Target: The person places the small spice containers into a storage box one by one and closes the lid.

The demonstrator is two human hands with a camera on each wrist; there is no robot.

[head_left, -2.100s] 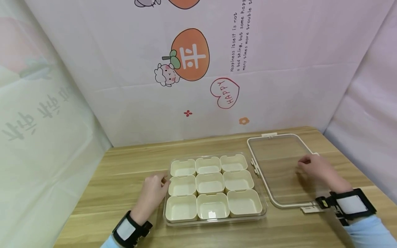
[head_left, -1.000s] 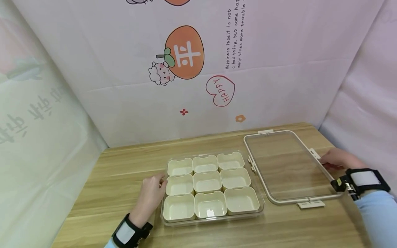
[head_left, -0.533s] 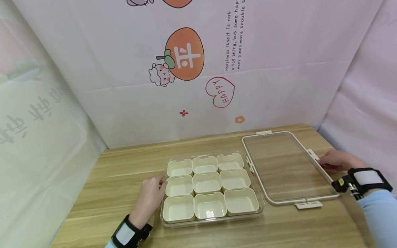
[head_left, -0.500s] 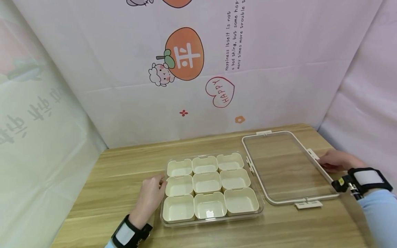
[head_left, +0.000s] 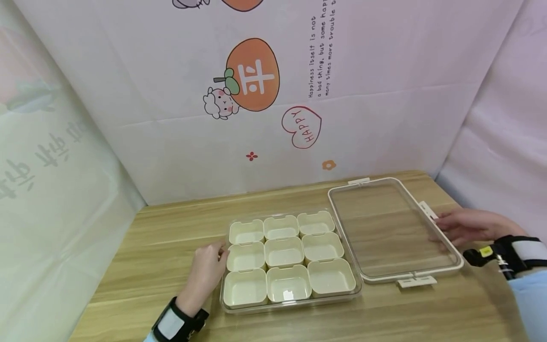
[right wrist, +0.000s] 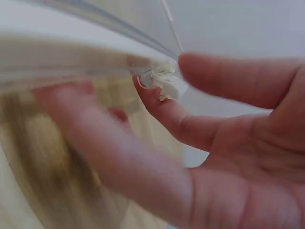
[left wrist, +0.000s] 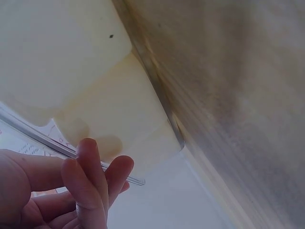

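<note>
A clear plastic box [head_left: 295, 306] holds several cream cups [head_left: 284, 251] in rows, all without contents. My left hand [head_left: 207, 266] grips the box's left rim; in the left wrist view its curled fingers [left wrist: 88, 167] lie against the outer wall at the rim. To the right, a clear lid [head_left: 384, 228] has a white frame and latches on its sides. My right hand [head_left: 474, 225] holds the lid's right edge, thumb at the latch [right wrist: 167, 83] and fingers underneath. That edge is raised off the wood, while the lid's left edge overlaps the box's right rim in the head view.
A wood-grain table [head_left: 171, 237] carries everything. Behind it hangs a white printed cloth [head_left: 171, 156], with pale cloth sides at left and right. Both wrists wear black straps with small cameras.
The right hand went from above the lid to its right edge and took hold there. The lid has since shifted left toward the box. The left hand stays at the box rim.
</note>
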